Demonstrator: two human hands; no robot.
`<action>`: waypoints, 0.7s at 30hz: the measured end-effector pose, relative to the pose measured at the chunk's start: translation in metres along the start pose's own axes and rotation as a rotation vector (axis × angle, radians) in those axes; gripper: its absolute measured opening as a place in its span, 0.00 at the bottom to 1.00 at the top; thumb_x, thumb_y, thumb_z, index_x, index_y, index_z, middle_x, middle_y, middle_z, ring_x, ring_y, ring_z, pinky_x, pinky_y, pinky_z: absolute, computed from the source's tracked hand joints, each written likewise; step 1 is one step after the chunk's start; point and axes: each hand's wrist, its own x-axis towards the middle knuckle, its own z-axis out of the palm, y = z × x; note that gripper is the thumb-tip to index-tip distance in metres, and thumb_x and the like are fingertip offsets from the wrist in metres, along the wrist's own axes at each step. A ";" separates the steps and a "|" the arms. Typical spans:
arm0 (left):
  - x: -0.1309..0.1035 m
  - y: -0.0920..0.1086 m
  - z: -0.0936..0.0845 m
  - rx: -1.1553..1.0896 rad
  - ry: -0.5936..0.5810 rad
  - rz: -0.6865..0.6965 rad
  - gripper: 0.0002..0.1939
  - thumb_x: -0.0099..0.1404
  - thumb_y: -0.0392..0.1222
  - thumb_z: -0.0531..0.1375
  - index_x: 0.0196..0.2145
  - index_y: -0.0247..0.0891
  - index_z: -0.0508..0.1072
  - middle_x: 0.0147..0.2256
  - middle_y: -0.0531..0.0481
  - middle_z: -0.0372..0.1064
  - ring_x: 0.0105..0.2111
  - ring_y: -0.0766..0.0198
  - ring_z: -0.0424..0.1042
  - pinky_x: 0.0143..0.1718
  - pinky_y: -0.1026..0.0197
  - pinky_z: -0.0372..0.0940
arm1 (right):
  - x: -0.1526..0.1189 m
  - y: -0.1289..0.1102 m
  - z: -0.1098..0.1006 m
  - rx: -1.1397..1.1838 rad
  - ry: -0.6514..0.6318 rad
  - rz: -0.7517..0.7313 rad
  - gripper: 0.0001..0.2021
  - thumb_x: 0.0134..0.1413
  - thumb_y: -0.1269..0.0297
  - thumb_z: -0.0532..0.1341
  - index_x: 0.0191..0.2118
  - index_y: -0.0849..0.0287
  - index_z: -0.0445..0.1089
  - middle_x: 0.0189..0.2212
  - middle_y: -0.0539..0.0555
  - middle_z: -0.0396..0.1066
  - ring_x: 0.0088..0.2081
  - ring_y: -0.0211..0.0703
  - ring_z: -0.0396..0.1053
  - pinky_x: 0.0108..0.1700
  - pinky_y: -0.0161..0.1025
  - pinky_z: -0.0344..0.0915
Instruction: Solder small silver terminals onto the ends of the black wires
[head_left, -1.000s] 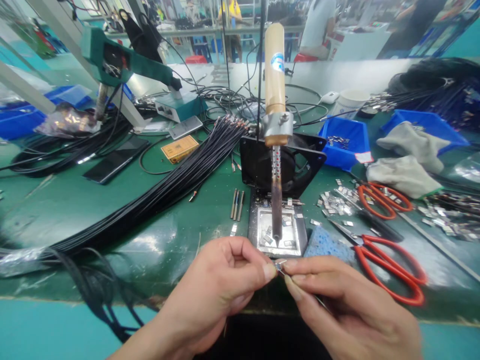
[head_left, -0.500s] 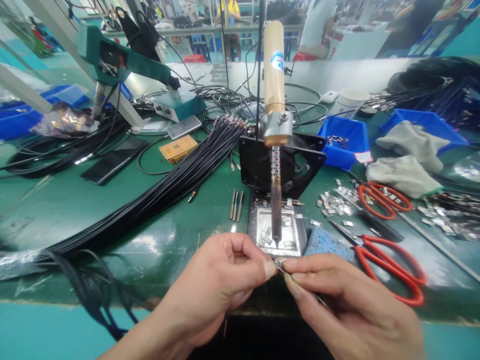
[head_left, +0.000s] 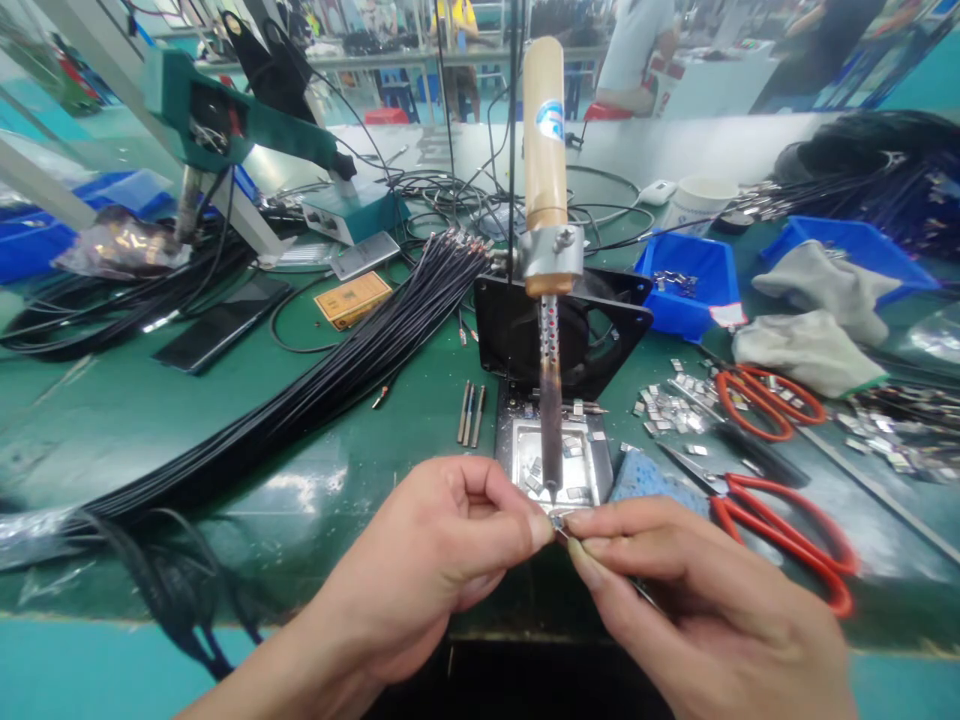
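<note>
A soldering iron (head_left: 552, 400) with a wooden handle hangs tip-down in a metal clamp. Just under its tip, a small metal connector (head_left: 557, 523) is pinched between my two hands. The fingers and thumb of my left hand (head_left: 457, 540) close on it from the left. My right hand (head_left: 697, 590) holds it from the right, with thin wire or solder running beneath the fingers. Where one piece ends and the other starts is too small to tell. Behind the fingertips lies a metal tray (head_left: 517, 450) with small metal pieces in it.
A black cable bundle (head_left: 300, 410) crosses the left. A black fan (head_left: 517, 330) stands behind the iron. To the right are a blue sponge (head_left: 652, 485), red-handled scissors (head_left: 795, 530), loose metal pieces (head_left: 675, 408) and a blue bin (head_left: 686, 290). People are in the background.
Both hands have risen slightly, bringing the connector up to the iron's tip. The view has shifted a little. Both grips are unchanged.
</note>
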 end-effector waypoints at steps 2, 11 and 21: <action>0.001 0.001 -0.001 0.000 -0.001 0.001 0.12 0.53 0.38 0.70 0.22 0.35 0.70 0.19 0.57 0.62 0.15 0.78 0.47 0.16 0.67 0.38 | 0.000 0.001 0.000 -0.003 -0.003 0.014 0.08 0.53 0.77 0.69 0.34 0.55 0.78 0.35 0.51 0.83 0.34 0.40 0.82 0.37 0.31 0.80; 0.003 0.007 0.000 0.016 -0.011 0.015 0.12 0.53 0.38 0.70 0.21 0.36 0.70 0.17 0.59 0.57 0.15 0.77 0.47 0.16 0.67 0.39 | 0.003 0.000 0.000 -0.007 -0.010 0.013 0.08 0.53 0.77 0.69 0.33 0.55 0.78 0.35 0.49 0.83 0.34 0.38 0.82 0.37 0.28 0.79; 0.003 0.009 0.000 0.017 -0.017 0.025 0.12 0.54 0.37 0.70 0.21 0.36 0.69 0.15 0.61 0.55 0.15 0.77 0.46 0.16 0.68 0.38 | 0.009 0.001 0.001 0.005 0.004 0.004 0.07 0.53 0.77 0.69 0.33 0.55 0.78 0.34 0.49 0.82 0.34 0.36 0.81 0.37 0.26 0.78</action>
